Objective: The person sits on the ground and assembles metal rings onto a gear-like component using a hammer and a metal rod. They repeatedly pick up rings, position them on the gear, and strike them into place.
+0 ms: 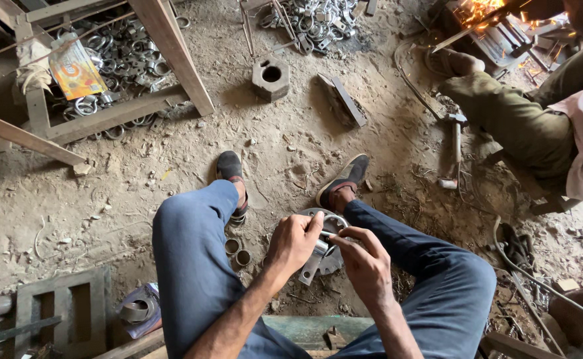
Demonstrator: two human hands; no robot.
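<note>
Gripping a small metal bracket between the knees, the left hand pinches its upper end while the right hand closes its fingers on the same piece from the other side. Just beneath lies a round metal disc on the dirt floor. Two short rings sit beside the left leg.

The metal bracket sits between the left hand and the right hand, above a round metal plate on the ground between the feet. Two short metal sleeves stand left of the plate. A hexagonal block lies farther ahead. A pile of metal rings lies under the wooden frame at far left. A seated co-worker is at right.
</note>
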